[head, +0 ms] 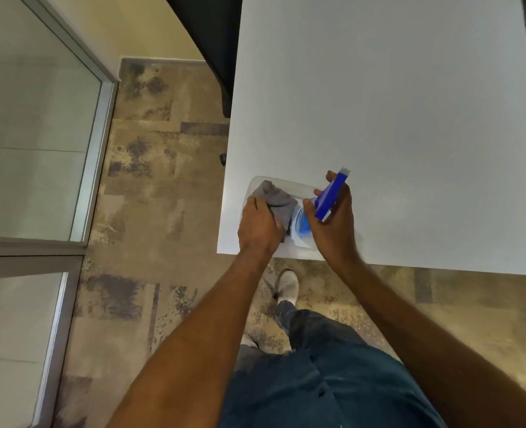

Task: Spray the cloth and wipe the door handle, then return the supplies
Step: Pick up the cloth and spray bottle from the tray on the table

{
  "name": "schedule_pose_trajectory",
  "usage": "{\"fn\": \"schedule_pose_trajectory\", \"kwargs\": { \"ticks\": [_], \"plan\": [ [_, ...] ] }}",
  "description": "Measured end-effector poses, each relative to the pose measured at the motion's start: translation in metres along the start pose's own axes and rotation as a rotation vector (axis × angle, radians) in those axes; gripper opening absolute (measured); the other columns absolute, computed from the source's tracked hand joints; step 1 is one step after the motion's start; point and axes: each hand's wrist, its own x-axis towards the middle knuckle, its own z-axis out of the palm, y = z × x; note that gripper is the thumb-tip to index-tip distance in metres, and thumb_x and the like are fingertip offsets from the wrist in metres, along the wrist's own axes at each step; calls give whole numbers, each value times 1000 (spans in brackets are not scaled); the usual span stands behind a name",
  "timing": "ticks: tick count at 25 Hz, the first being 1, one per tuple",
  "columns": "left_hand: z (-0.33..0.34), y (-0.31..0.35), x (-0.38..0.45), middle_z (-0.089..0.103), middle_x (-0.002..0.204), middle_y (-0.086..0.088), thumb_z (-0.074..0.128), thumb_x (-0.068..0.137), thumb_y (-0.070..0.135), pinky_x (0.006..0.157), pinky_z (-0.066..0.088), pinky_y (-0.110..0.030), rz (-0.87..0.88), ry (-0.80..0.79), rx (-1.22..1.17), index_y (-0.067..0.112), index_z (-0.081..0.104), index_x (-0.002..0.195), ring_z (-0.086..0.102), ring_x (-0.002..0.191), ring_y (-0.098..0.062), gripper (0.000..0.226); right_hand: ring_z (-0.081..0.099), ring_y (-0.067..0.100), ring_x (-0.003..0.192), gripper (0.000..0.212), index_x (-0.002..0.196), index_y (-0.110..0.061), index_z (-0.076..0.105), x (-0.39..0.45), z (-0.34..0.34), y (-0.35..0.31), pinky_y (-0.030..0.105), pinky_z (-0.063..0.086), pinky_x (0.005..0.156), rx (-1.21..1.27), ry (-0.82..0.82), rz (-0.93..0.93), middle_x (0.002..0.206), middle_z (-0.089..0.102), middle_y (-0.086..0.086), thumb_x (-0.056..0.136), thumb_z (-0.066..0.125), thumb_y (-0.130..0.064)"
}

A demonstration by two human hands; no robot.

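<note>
One grey cloth [276, 201] and one spray bottle [323, 208] with a blue head sit in a single clear plastic tray [289, 182] at the near left corner of the white table [394, 103]. Two hands work over it: the left hand [257, 225] is curled around the bunched cloth at the tray's left side, and the right hand [332, 223] is wrapped around the bottle, its nozzle pointing toward the table's far edge. Cloth and bottle touch. Beyond the tray the tabletop is bare to its far and right edges. Left of the table edge lies patterned carpet [150, 211], then a glass partition [39, 134] with a metal frame.
</note>
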Motion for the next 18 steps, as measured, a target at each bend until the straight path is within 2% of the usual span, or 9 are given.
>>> {"fn": "schedule_pose_trajectory", "kwargs": {
  "ticks": [2, 3, 6, 8, 10, 13, 15, 18],
  "plan": [
    [6, 10, 5, 56, 137, -6, 67, 94, 38, 93, 46, -30, -80, 55, -105, 14, 44, 140, 56, 115, -18, 57, 64, -9, 103, 62, 140, -15, 39, -1, 3, 6, 14, 55, 92, 18, -18, 15, 112, 54, -32, 91, 74, -3],
    [9, 15, 8, 56, 138, -7, 70, 93, 36, 96, 48, -32, -110, 88, -105, 14, 43, 142, 57, 118, -21, 61, 64, -8, 103, 62, 142, -11, 40, 0, 4, 7, 15, 56, 92, 27, -28, 20, 112, 56, -35, 91, 74, -3],
    [13, 25, 24, 49, 147, -14, 70, 95, 28, 106, 46, -41, -227, 64, 45, 10, 37, 148, 50, 132, -31, 66, 67, 7, 106, 68, 146, -7, 38, 1, 3, 10, 22, 56, 95, 71, -40, 5, 116, 53, -48, 89, 73, -17],
    [13, 25, 37, 52, 142, -15, 65, 98, 26, 104, 48, -40, -222, 44, 132, 8, 47, 140, 52, 127, -31, 49, 66, 15, 107, 70, 146, -11, 38, 3, 1, 10, 30, 57, 97, 91, -56, -10, 118, 52, -43, 86, 73, -23],
    [13, 22, 44, 55, 134, -15, 62, 100, 24, 101, 52, -39, -162, 35, 227, 9, 59, 128, 54, 120, -29, 32, 66, 15, 107, 68, 144, -17, 38, 3, 0, 9, 35, 58, 96, 91, -73, -21, 120, 52, -38, 86, 73, -24],
    [14, 19, 43, 57, 127, -12, 64, 99, 27, 96, 53, -34, -46, 45, 339, 10, 62, 123, 56, 113, -25, 29, 66, 8, 107, 65, 140, -24, 37, 3, -2, 8, 32, 57, 96, 94, -101, -20, 118, 53, -43, 86, 73, -22],
    [12, 19, 42, 58, 125, -10, 65, 98, 33, 93, 51, -33, -9, 69, 341, 12, 63, 122, 55, 111, -23, 32, 66, 13, 103, 63, 138, -24, 39, 3, -3, 7, 28, 57, 94, 99, -106, -14, 117, 55, -33, 85, 73, -22],
    [10, 18, 38, 61, 119, -4, 67, 92, 43, 91, 45, -32, 43, 80, 245, 17, 65, 113, 53, 108, -20, 33, 66, 11, 98, 59, 137, -13, 43, 5, -7, 2, 16, 55, 87, 95, -96, 0, 114, 55, -22, 87, 74, -20]
  ]
}}
